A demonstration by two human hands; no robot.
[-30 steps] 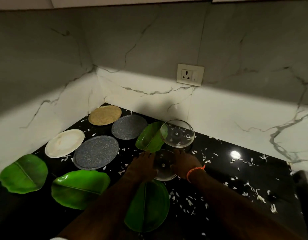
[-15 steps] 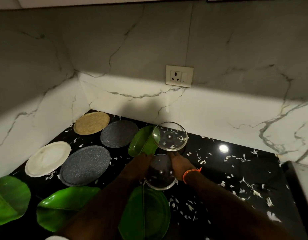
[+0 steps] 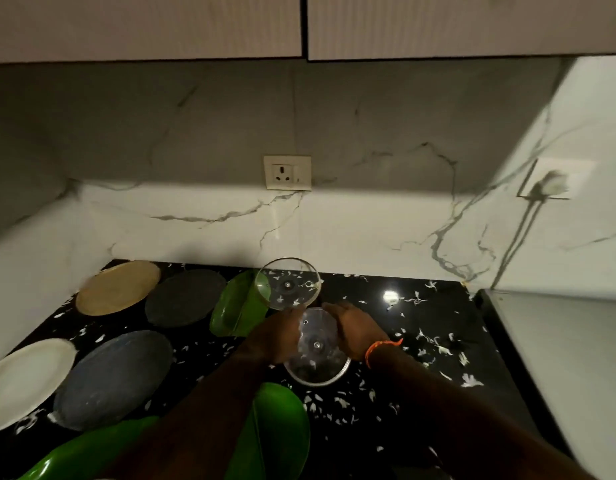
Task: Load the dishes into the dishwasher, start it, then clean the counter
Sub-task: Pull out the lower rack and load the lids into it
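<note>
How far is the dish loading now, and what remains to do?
Nothing looks loaded yet; no dishwasher is in view. In hand: the left hand and right hand grip the near glass lid. Left: the far glass lid, the tan plate, two grey plates, the white plate, the green leaf dishes, then the scraps on the black counter.

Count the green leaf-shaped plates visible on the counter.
3. One at the back beside the far glass lid, one at the bottom centre, one at the bottom left. Arms may hide others.
</note>
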